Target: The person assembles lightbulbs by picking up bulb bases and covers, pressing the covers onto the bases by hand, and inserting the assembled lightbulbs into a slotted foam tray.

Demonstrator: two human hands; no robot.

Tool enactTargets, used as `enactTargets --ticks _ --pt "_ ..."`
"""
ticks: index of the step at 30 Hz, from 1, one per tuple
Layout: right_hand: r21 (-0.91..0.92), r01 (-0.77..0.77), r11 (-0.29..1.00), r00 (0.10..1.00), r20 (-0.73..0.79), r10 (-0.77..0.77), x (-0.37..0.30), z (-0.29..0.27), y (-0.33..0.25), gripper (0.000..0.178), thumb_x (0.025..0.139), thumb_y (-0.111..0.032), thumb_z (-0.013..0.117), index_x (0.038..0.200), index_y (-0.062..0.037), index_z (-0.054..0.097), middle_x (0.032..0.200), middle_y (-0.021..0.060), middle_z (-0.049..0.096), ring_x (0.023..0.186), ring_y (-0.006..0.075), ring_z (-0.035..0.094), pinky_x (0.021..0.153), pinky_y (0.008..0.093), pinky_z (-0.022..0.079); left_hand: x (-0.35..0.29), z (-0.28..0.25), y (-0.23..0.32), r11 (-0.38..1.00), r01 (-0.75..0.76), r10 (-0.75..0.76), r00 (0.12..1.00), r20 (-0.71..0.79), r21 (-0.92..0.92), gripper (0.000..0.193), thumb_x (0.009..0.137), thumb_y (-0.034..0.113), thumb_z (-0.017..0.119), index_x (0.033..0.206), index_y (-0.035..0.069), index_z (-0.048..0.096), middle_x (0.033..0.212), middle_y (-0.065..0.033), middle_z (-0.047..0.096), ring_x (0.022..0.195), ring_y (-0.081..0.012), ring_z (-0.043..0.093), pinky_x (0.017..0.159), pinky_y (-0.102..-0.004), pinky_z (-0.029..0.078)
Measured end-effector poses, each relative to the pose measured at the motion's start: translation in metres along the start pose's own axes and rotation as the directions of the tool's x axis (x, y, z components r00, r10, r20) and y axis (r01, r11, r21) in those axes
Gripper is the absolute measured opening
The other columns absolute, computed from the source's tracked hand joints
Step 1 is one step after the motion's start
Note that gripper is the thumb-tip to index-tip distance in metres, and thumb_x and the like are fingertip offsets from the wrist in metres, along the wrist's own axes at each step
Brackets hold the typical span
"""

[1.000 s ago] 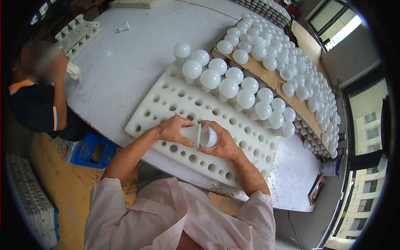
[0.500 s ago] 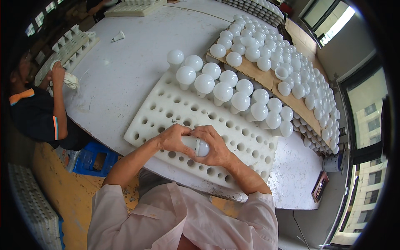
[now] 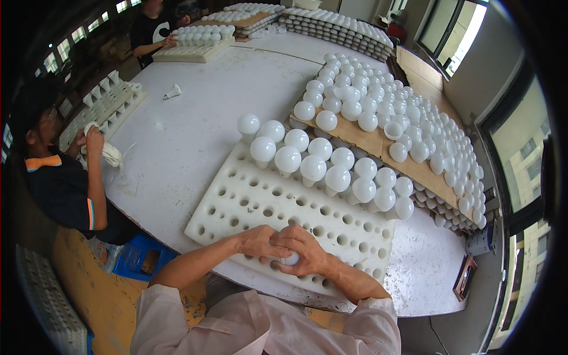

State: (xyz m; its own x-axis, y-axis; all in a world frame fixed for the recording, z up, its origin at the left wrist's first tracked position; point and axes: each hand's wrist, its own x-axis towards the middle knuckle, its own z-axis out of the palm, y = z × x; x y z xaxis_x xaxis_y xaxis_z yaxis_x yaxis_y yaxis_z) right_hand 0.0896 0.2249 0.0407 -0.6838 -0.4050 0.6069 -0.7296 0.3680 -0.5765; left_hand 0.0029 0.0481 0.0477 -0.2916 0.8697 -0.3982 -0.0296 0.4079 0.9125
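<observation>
Both my hands meet over the near part of a white foam tray (image 3: pixel 278 204) with rows of round holes. My right hand (image 3: pixel 303 251) is closed round a white light bulb (image 3: pixel 290 259), whose dome shows only in part between the fingers. From the other side my left hand (image 3: pixel 257 241) grips it too, fingers overlapping the right ones; its base end is hidden. Along the tray's far edge stand two rows of white bulbs (image 3: pixel 312 168), domes up, while the near holes I can see hold none.
Beyond the tray, many bulbs (image 3: pixel 351 110) stand in stacked layers on a cardboard sheet (image 3: pixel 355 136). A single bulb (image 3: pixel 172 92) lies on the white table (image 3: pixel 201 118). A co-worker (image 3: pixel 59 189) at left holds a pale cloth (image 3: pixel 111 155); another person (image 3: pixel 148 29) handles bulbs at the far end.
My hands have drawn closer together over the bulb, covering most of it. The view has tilted up, bringing the far table end and a second person into sight.
</observation>
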Motion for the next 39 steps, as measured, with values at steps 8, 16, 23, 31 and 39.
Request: enactTargets --ticks 8,16,23,31,39 --pt "-0.012 0.017 1.0 0.995 -0.096 -0.018 -0.003 0.009 -0.014 0.051 0.061 -0.006 0.074 0.11 -0.0056 0.061 0.102 0.0094 0.058 0.09 0.0283 0.058 0.079 0.0373 0.05 -0.011 0.007 0.008 0.996 0.014 -0.012 1.0 -0.025 0.09 0.057 0.069 0.049 0.075 0.083 -0.006 0.067 0.069 -0.0107 0.064 0.058 -0.0165 0.062 0.051 -0.0261 0.047" --pt "0.083 0.121 0.989 0.979 -0.176 -0.105 -0.001 0.009 -0.024 0.04 0.06 -0.003 0.07 0.1 -0.0039 0.064 0.097 0.0086 0.059 0.084 0.0264 0.057 0.074 0.0354 0.048 -0.021 0.023 0.002 0.885 -0.202 0.261 0.962 -0.086 0.419 0.042 0.071 0.037 0.072 0.092 0.0 0.066 0.08 -0.0121 0.069 0.073 -0.0204 0.068 0.066 -0.0309 0.053" --pt "-0.027 0.052 0.998 0.991 -0.123 -0.055 0.007 -0.011 0.004 0.062 0.061 -0.008 0.076 0.119 -0.0036 0.053 0.108 0.0145 0.055 0.095 0.0323 0.055 0.079 0.0413 0.047 -0.002 0.008 0.018 0.966 -0.037 0.095 0.971 -0.22 0.257 0.056 0.07 0.047 0.073 0.094 -0.003 0.067 0.077 -0.0144 0.069 0.075 -0.0227 0.067 0.07 -0.0326 0.053" --pt "-0.008 -0.11 0.994 0.983 -0.15 0.107 0.0 -0.018 0.009 0.081 0.062 -0.009 0.078 0.135 -0.0032 0.042 0.12 0.0191 0.049 0.105 0.032 0.051 0.087 0.0407 0.047 -0.006 -0.007 -0.006 0.955 -0.272 0.293 0.798 -0.526 0.119 0.058 0.072 0.038 0.077 0.109 -0.003 0.061 0.093 -0.0109 0.067 0.078 -0.019 0.065 0.071 -0.0337 0.052" --pt "0.037 -0.315 0.948 0.916 -0.248 0.314 -0.006 -0.012 0.041 0.072 0.069 -0.001 0.073 0.134 -0.005 0.044 0.122 0.0164 0.05 0.106 0.0267 0.052 0.076 0.0345 0.053 0.012 -0.137 -0.024 0.602 -0.784 0.314 0.406 -0.858 -0.151 0.054 0.08 0.019 0.071 0.125 0.0 0.047 0.115 -0.0057 0.055 0.107 -0.0136 0.05 0.09 -0.0303 0.042"
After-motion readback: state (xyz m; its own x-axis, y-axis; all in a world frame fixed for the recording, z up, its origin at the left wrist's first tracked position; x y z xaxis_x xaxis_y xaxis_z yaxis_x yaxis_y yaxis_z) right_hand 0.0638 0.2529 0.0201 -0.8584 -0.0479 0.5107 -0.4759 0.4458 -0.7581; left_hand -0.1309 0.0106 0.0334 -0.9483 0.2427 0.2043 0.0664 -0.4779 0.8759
